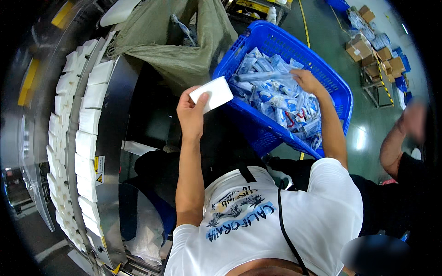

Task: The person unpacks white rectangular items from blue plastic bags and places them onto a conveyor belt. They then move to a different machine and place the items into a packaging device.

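Holding a white packet (211,94) pinched in the left hand (191,115), the right hand (307,81) digs, fingers spread, among sachets in the blue basket (258,124); conveyor rows (87,138) mostly filled, basket well stocked.

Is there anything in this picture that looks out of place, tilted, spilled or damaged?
The blue basket sits tilted, one end raised, though the packets stay inside. The right hand reaches into it; the left hand holds a white packet. White packs on the conveyor lie in even rows. Nothing looks spilled or damaged.
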A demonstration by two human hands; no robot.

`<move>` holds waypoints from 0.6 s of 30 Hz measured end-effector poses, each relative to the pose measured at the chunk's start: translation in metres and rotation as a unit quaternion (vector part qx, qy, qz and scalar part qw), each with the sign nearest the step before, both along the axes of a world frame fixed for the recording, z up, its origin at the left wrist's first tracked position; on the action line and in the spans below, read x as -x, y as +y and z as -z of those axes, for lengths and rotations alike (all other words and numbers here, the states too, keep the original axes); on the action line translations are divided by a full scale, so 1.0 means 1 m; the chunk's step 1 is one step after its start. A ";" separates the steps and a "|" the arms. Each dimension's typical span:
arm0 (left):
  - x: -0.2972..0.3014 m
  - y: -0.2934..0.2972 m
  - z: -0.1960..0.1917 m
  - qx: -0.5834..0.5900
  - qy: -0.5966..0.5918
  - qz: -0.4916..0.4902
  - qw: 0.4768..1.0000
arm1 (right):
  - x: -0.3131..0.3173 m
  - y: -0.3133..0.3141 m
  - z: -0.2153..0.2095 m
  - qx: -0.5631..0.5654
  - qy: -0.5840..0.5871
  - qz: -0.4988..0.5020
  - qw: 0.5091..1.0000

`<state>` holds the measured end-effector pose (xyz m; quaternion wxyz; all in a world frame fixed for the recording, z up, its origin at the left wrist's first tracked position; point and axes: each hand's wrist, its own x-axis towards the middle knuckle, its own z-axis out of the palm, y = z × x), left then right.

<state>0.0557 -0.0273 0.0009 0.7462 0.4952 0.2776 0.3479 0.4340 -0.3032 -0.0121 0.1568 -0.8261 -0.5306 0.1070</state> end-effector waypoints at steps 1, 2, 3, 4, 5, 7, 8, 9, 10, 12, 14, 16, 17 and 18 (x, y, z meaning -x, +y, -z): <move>0.001 0.000 -0.001 -0.019 -0.006 0.021 1.000 | -0.021 -0.035 0.050 -0.008 -0.011 0.005 1.000; 0.001 -0.002 -0.003 0.017 -0.023 0.042 0.999 | -0.037 -0.071 0.093 -0.011 -0.026 0.008 1.000; 0.007 -0.003 -0.006 0.047 -0.036 0.050 0.997 | -0.039 -0.086 0.120 0.052 0.009 0.064 0.997; 0.011 -0.004 -0.007 0.078 -0.051 0.056 0.994 | -0.042 -0.098 0.138 0.114 0.042 0.118 0.986; 0.015 -0.003 -0.002 0.062 -0.055 0.074 0.994 | -0.048 -0.115 0.150 0.159 0.016 0.156 0.975; 0.016 -0.009 -0.014 0.130 -0.082 0.104 0.983 | -0.049 -0.148 0.165 0.244 -0.030 0.238 0.939; 0.020 -0.013 -0.022 0.158 -0.088 0.111 0.977 | -0.042 -0.141 0.167 0.245 -0.036 0.291 0.924; 0.023 -0.017 -0.027 0.163 -0.083 0.108 0.977 | -0.037 -0.138 0.165 0.246 -0.043 0.345 0.905; 0.026 -0.020 -0.033 0.164 -0.078 0.101 0.978 | -0.030 -0.123 0.156 0.245 -0.049 0.394 0.885; 0.036 -0.023 -0.036 0.145 -0.075 0.081 0.983 | 0.006 -0.063 0.102 0.141 -0.197 0.321 0.916; 0.042 -0.021 -0.036 0.114 -0.087 0.091 0.986 | 0.027 -0.023 0.049 -0.020 -0.117 0.222 0.968; 0.043 -0.024 -0.046 0.077 -0.078 0.053 0.992 | 0.101 0.050 -0.042 -0.103 0.193 0.180 0.959; 0.043 -0.024 -0.053 0.020 -0.049 0.058 0.997 | 0.133 0.069 -0.062 -0.174 0.286 0.105 0.936; 0.044 -0.025 -0.062 -0.038 -0.018 0.055 0.998 | 0.161 0.086 -0.074 -0.239 0.377 0.020 0.895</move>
